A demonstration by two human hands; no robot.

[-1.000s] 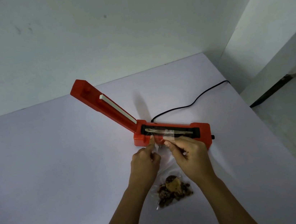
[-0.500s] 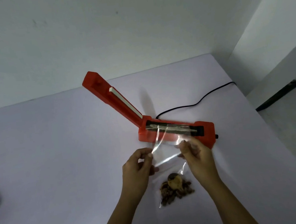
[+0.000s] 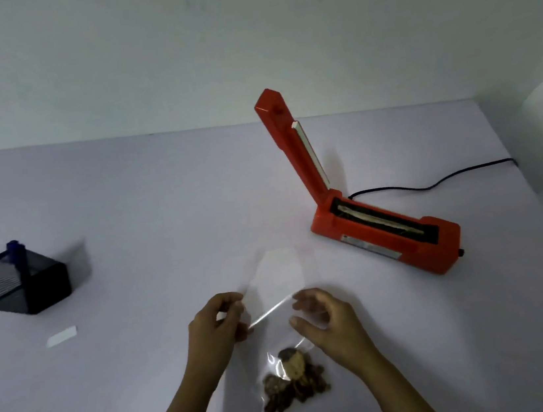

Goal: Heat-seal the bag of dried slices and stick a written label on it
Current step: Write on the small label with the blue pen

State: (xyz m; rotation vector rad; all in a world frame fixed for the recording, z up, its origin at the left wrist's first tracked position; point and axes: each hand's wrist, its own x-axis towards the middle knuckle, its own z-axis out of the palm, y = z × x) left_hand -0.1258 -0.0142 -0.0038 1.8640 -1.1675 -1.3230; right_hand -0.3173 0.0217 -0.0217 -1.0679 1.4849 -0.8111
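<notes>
Holding clear bag (image 3: 280, 273) mouth raised off the desk (image 3: 159, 203), dried slices (image 3: 293, 381) resting low | left grip (image 3: 217, 330) pinches its left edge; right grip (image 3: 323, 323) curled at right edge, contact I cannot tell | risk: limp film wrinkles across the open heat sealer (image 3: 387, 232), leaving a leaky seam
</notes>
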